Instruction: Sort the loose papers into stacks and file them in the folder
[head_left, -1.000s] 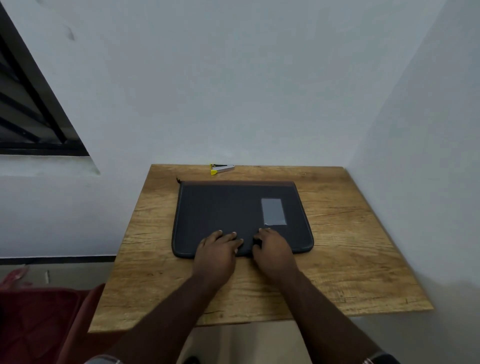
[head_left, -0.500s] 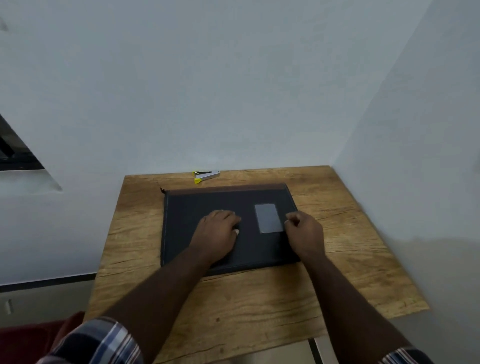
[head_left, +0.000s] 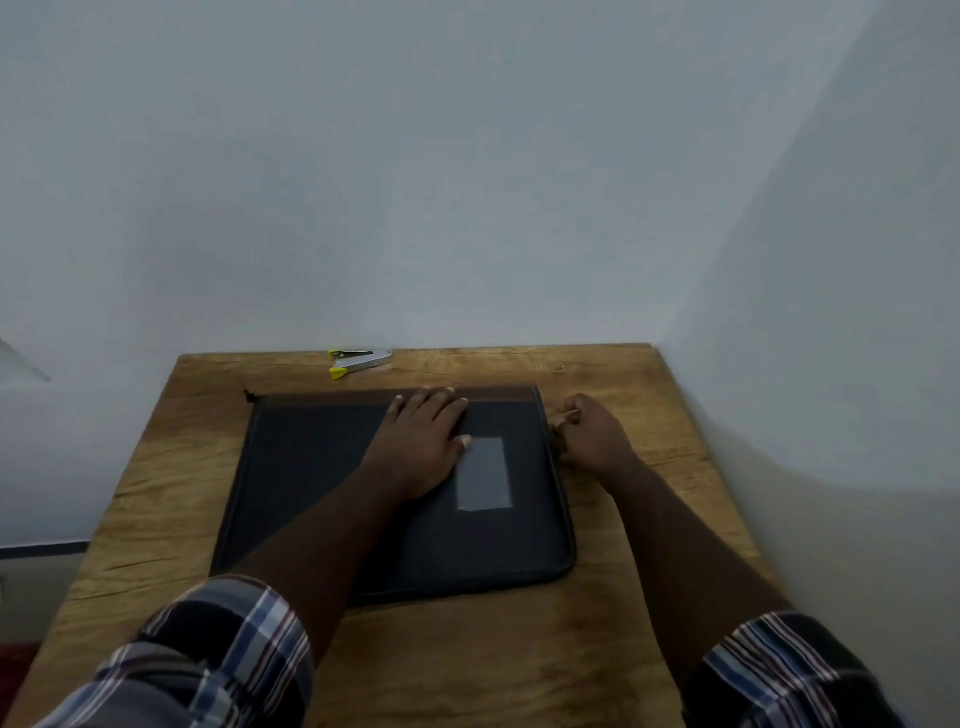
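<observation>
Fingers, left hand (head_left: 423, 441): straight and close together, lying flat on the folder's cover, tips reaching its far brown edge; the thumb is stretched out toward the grey patch.
Fingers, right hand (head_left: 589, 436): curled in, thumb and forefinger pinched together at the folder's right edge near the far corner; what they pinch is too small to make out, though it sits right on the zip line.
Folder (head_left: 332, 467): dark, zip-round case, closed, lying flat in the middle of the table, its long sides running left to right, a brown strip along the far edge.
Grey patch (head_left: 484, 480): pale rectangle on the cover, right of centre, just beside the left thumb.
Zip tab (head_left: 249, 396): small dark pull sticking out at the folder's far-left corner.
Stapler (head_left: 358, 360): small, silver with yellow ends, lying near the table's far edge, beyond the folder and apart from it.
Table (head_left: 519, 649): wood-grain top, pushed into the corner of two pale walls (head_left: 467, 182).
Left forearm: crosses the folder's near half from the lower left.
Right forearm: lies over the bare wood to the right of the folder.
Sleeves (head_left: 228, 649): plaid, rolled up above both forearms.
Loose papers: I cannot see any sheets outside the folder.
</observation>
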